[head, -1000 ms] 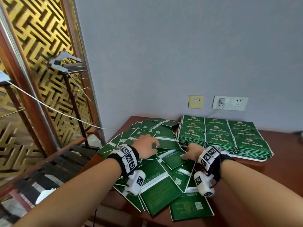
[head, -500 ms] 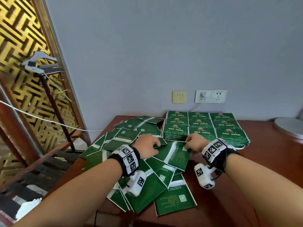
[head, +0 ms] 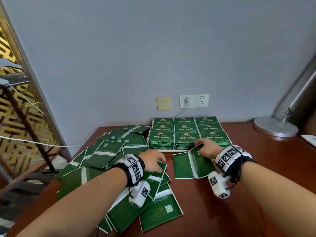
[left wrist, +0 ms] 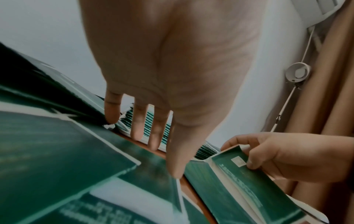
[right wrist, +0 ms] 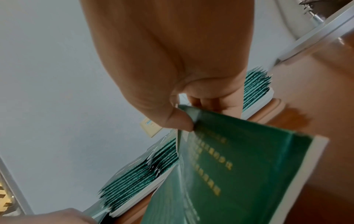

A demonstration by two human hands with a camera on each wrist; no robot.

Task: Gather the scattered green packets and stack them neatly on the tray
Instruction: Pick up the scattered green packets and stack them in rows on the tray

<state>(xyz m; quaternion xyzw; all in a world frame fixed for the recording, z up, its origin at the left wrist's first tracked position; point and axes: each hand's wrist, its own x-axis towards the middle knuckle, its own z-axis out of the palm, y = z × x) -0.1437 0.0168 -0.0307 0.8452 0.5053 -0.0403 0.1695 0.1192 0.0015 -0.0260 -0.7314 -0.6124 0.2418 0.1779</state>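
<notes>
Scattered green packets (head: 106, 156) lie in a loose heap on the left half of the wooden table. Neat stacks of green packets (head: 185, 132) fill the white tray (head: 168, 150) by the wall. My right hand (head: 201, 146) pinches the far corner of a green packet (head: 201, 165) just in front of the tray, thumb against curled fingers (right wrist: 188, 115). A second packet (head: 181, 165) lies against its left edge. My left hand (head: 159, 162) rests on the heap with its fingers straight (left wrist: 159, 151), and its thumb tip presses on a packet (left wrist: 153, 171).
A round metal lamp base (head: 275, 128) stands at the back right. Wall sockets (head: 194, 101) with a plugged cable sit above the tray. A white cable (head: 34, 142) and a gold lattice screen lie beyond the table's left edge. Bare wood (head: 256, 177) shows on the right.
My right hand has pulled a packet out of the heap and to the right, up to the tray's front. The left hand stays on the heap. The view has swung right.
</notes>
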